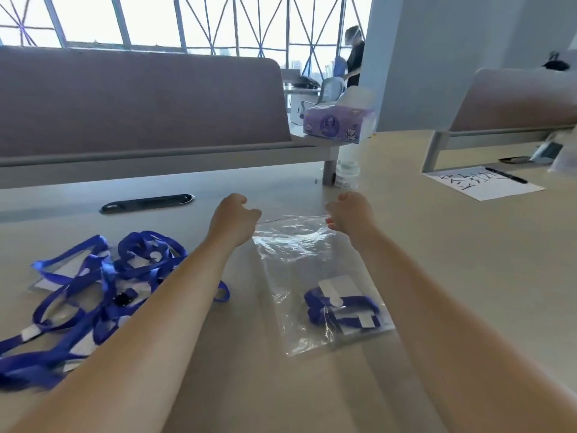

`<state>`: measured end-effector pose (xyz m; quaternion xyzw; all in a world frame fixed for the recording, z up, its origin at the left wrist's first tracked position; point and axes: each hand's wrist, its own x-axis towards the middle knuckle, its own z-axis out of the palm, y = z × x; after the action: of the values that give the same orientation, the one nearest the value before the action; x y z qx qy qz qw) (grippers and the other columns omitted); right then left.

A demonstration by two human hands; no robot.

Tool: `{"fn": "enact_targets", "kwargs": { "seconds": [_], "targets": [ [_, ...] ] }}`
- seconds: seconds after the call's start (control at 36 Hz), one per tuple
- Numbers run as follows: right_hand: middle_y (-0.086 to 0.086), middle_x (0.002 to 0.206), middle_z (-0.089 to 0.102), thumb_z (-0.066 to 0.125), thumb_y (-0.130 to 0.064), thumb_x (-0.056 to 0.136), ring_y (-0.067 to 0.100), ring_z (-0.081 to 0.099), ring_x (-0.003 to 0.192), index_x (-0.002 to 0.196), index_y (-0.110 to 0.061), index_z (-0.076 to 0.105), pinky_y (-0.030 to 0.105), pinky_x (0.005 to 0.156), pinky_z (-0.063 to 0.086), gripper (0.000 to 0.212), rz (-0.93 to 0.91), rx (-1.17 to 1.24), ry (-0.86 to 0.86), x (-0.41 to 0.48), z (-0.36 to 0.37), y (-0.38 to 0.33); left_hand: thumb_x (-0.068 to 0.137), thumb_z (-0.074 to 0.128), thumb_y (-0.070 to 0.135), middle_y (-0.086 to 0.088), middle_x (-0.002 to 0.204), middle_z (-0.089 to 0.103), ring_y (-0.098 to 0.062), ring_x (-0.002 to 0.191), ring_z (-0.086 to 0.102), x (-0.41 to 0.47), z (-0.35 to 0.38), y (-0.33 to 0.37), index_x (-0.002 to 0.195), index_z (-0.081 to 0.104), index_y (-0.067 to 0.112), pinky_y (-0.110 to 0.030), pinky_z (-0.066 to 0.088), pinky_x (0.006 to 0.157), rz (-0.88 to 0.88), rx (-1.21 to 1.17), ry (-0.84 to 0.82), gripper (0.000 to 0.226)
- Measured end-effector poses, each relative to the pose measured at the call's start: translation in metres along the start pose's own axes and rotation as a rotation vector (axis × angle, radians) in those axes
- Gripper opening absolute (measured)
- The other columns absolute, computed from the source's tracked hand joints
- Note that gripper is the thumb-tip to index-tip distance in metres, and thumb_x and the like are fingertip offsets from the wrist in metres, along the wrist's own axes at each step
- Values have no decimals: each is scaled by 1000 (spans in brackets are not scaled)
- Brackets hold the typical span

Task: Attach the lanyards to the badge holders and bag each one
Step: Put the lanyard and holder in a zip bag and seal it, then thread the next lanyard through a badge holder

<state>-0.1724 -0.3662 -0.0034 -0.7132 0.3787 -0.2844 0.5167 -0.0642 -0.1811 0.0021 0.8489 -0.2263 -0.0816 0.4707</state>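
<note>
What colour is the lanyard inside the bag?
Blue, as the lanyard shows through the clear bag in the head view.

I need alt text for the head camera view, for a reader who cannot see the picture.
Two bare hands, left hand and right hand, pinch the far edge of a clear plastic bag lying on a beige table; a blue lanyard with badge holder is inside. A pile of loose blue lanyards and holders lies to the left.
</note>
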Motion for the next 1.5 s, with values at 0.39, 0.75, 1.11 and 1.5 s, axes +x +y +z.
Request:
{"fn": "enact_targets", "kwargs": {
  "seconds": [0.39,0.75,1.11,1.5],
  "targets": [
    [11,89,73,59,-14,90,22,72,69,90,-10,66,39,71,60,8,-261,-24,-286,-118,56,-62,96,57,29,2,94,73,-20,90,70,-89,-96,-2,100,68,21,-48,56,89,212,-23,-20,14],
    [0,77,72,57,-21,88,13,70,67,87,-14,68,37,73,59,13,-537,-339,-525,-186,166,-95,97,55,25,7,89,73,-11,82,70,-131,-216,-75,93,69,24,-41,57,88,161,86,106,14],
    [-7,96,66,62,-29,92,8,59,84,102,-19,73,24,74,44,18,-729,-668,-696,-191,246,-108,99,51,24,5,89,73,-12,80,69,-110,-267,-133,101,69,17,-41,58,88,77,214,124,19],
    [4,95,70,67,-52,82,22,64,87,101,-13,70,35,77,51,44,-712,-1054,-736,-194,314,-118,98,51,23,7,87,65,-11,80,60,-105,-272,-166,90,64,24,-23,44,69,59,256,210,15]
  ]
}}
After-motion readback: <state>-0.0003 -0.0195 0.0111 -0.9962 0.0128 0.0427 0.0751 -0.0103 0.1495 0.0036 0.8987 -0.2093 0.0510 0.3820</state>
